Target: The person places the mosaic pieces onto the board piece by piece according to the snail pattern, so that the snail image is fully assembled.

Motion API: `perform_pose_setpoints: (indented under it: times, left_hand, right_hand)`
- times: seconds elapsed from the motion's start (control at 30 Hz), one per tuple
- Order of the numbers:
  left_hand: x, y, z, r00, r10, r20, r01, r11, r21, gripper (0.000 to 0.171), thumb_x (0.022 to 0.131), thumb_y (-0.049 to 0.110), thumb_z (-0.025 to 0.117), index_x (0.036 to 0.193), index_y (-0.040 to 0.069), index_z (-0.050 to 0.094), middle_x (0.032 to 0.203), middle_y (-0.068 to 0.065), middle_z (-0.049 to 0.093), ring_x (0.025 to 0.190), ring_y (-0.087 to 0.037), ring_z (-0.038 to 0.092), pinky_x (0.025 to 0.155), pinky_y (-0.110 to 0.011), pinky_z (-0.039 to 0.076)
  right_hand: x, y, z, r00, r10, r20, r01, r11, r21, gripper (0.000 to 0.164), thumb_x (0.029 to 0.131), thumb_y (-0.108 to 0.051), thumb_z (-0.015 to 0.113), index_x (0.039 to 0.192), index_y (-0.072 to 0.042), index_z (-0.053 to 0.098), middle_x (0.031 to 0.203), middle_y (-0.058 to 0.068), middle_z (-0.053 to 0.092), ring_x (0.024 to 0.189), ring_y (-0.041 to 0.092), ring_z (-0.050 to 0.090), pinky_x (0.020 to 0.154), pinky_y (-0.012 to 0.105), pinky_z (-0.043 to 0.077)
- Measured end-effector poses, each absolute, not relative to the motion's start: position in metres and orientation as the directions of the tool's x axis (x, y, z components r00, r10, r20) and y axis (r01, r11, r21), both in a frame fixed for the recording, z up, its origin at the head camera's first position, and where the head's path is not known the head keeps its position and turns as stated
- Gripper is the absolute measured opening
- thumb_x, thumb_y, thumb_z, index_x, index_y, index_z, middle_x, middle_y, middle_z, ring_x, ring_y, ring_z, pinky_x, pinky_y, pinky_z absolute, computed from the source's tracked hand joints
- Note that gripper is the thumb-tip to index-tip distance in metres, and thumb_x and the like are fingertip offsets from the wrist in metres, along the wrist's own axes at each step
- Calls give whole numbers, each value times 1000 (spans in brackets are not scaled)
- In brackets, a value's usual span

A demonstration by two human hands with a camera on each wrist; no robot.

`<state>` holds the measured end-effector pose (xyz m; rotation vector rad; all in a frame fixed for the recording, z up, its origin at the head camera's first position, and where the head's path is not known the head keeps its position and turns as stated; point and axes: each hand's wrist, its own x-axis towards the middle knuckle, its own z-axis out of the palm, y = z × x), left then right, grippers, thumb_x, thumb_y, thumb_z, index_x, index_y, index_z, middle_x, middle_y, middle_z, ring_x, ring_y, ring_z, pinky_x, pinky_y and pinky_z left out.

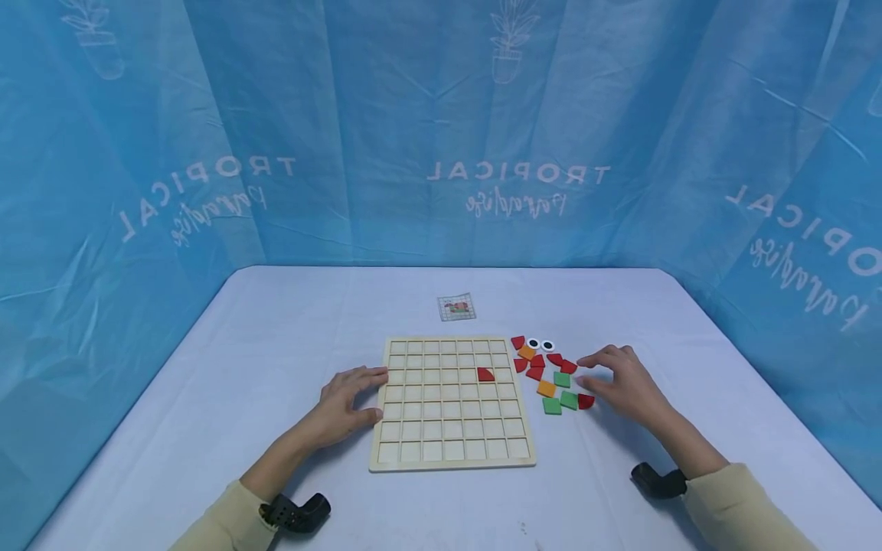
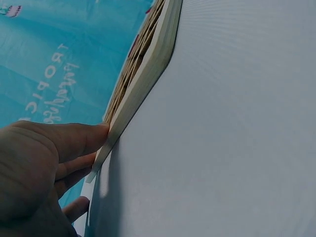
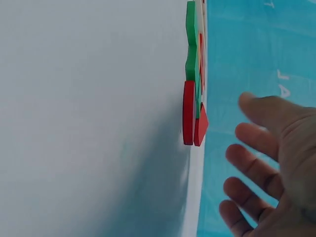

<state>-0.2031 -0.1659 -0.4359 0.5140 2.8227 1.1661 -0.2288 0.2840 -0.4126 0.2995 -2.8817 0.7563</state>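
Observation:
A wooden grid board lies on the table with one red quarter-circle tile in a cell right of its middle. At the board's left edge, my left hand touches the rim with thumb and fingertips, fingers loosely extended. To the right of the board, my right hand hovers beside a loose group of tiles, thumb and fingers apart with nothing between them. Nearest to it are a red tile, a green tile and another red tile, seen edge-on in the right wrist view.
Orange tiles, more red and green ones, and two round eye tiles lie beside the board's right edge. A small picture card with a printed grid lies behind the board. Blue printed cloth hangs around the white table.

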Motion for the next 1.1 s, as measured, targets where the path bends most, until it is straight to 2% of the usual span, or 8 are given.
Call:
perform_pose_setpoints:
  times: [0.43, 0.83, 1.1]
  left_hand:
    - [-202, -166, -436, -937, 335, 98, 305, 649, 697, 55, 81, 12, 69, 134, 6, 52, 147, -9, 43, 140, -40, 23, 107, -65, 10]
    - [-201, -167, -436, -931, 346, 114, 324, 647, 690, 55, 82, 13, 68, 134, 5, 52, 146, -11, 43, 139, -42, 23, 106, -66, 11]
    - [-202, -167, -435, -933, 344, 110, 320, 648, 691, 55, 82, 13, 68, 134, 5, 52, 147, -10, 43, 140, -41, 23, 107, -65, 10]
  right_hand:
    - [-256, 290, -429, -974, -166, 155, -213, 902, -375, 32, 77, -19, 75, 108, -10, 70, 106, 13, 63, 100, 27, 48, 76, 36, 47]
    - [-263, 279, -431, -985, -131, 111, -165, 907, -388, 45, 71, -26, 81, 111, -10, 69, 109, 13, 59, 104, 28, 47, 78, 41, 52]
    - [-265, 276, -432, -981, -144, 129, -183, 909, -373, 39, 73, -27, 79, 107, -11, 70, 106, 12, 60, 101, 27, 46, 76, 40, 50]
